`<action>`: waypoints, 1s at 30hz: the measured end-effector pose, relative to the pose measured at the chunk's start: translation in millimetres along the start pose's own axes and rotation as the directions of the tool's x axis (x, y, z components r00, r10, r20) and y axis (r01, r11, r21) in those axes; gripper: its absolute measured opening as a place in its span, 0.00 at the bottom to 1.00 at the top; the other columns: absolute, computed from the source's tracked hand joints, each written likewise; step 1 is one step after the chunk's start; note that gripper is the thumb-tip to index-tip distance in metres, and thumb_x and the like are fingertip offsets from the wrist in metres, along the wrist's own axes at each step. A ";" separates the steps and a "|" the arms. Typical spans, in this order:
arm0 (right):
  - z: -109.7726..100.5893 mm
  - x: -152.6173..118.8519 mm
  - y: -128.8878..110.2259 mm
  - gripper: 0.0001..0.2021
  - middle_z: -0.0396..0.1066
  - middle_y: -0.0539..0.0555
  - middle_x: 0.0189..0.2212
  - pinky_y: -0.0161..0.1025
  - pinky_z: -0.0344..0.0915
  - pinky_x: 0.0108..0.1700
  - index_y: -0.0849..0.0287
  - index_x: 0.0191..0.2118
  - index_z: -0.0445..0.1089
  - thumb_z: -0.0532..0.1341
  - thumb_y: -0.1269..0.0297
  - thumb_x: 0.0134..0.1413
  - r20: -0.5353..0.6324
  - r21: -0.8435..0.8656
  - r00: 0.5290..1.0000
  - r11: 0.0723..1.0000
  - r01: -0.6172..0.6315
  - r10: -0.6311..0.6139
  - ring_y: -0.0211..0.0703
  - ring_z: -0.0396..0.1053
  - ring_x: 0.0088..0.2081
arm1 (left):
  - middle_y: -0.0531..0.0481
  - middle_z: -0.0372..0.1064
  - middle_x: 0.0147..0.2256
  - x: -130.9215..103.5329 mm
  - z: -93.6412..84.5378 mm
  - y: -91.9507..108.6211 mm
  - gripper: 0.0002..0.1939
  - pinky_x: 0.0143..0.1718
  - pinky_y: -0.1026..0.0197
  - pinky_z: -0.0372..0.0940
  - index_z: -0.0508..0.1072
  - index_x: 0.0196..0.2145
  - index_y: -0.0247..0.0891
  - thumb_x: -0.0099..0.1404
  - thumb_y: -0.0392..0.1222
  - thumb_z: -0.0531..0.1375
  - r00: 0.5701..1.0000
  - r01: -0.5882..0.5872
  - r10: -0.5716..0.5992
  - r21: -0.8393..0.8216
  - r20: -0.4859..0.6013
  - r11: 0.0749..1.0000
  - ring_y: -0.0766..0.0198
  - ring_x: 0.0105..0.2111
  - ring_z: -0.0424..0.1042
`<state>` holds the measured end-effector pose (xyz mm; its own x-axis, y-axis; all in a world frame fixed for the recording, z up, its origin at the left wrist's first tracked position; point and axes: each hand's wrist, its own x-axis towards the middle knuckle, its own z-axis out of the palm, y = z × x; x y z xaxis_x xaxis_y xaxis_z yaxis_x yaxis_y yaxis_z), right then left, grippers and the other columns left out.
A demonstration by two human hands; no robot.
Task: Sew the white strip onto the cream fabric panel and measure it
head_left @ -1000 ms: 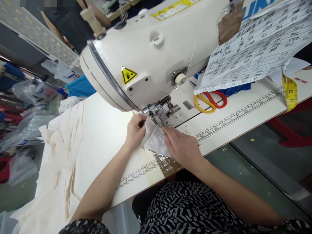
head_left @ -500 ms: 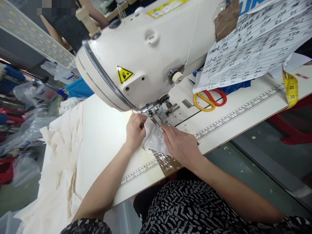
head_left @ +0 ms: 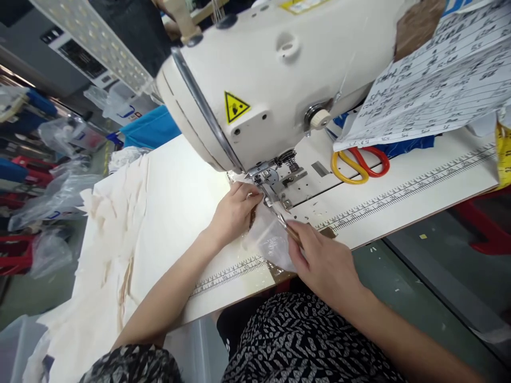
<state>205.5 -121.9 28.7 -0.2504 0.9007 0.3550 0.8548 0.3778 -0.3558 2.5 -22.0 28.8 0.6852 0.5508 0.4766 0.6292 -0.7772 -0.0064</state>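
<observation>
My left hand (head_left: 235, 210) is beside the presser foot (head_left: 266, 186) of a white sewing machine (head_left: 275, 80). Its fingers are closed on the edge of a thin white piece of fabric (head_left: 271, 236) lying on the machine bed. My right hand (head_left: 323, 258) grips slim metal tweezers (head_left: 281, 219), tips pointing toward the presser foot. The fabric spreads between both hands, over a patch of clear shiny tape near the table's front edge. Exactly where the tweezer tips touch is hard to make out.
Scissors with yellow and red handles (head_left: 351, 167) lie right of the needle area, under a handwritten paper sheet (head_left: 431, 85). White cloth pieces (head_left: 112, 229) are piled at the left. A printed ruler (head_left: 399, 197) runs along the front edge; a yellow tape measure (head_left: 503, 154) hangs at right.
My right hand with the tweezers has drawn back from the presser foot, toward my body. My left hand stays at the fabric by the foot. The camera view has shifted.
</observation>
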 end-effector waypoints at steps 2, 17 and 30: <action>-10.0 -18.6 1.0 0.12 0.78 0.54 0.32 0.33 0.62 0.23 0.64 0.48 0.67 0.48 0.70 0.69 0.018 0.158 0.999 0.987 0.026 -0.029 0.40 0.74 0.25 | 0.40 0.71 0.42 -0.8 -0.6 5.0 0.17 0.41 0.55 0.73 0.76 0.43 0.30 0.66 0.24 0.49 0.999 0.017 -0.018 0.022 0.051 1.000 0.55 0.43 0.66; -10.8 -47.9 17.5 0.13 0.75 0.55 0.34 0.31 0.67 0.25 0.65 0.49 0.68 0.47 0.71 0.70 0.032 0.008 0.993 0.993 0.116 -0.117 0.38 0.74 0.28 | 0.37 0.69 0.56 -13.8 15.1 37.2 0.21 0.58 0.45 0.65 0.70 0.56 0.26 0.68 0.33 0.49 0.957 0.271 -0.263 -0.046 0.123 0.962 0.50 0.58 0.65; -11.3 -27.6 16.7 0.11 0.75 0.54 0.34 0.33 0.62 0.24 0.65 0.47 0.68 0.50 0.74 0.67 0.048 -0.144 0.990 0.980 0.135 -0.129 0.38 0.73 0.27 | 0.33 0.66 0.57 -11.3 14.8 37.3 0.24 0.59 0.44 0.64 0.67 0.58 0.23 0.68 0.37 0.49 0.952 0.276 -0.279 0.034 0.129 0.960 0.45 0.59 0.62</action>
<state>231.8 -142.8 22.7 -0.3804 0.8535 0.3561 0.8698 0.4610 -0.1759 23.7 -52.7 10.2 0.5242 0.7801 0.3417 0.8064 -0.5837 0.0955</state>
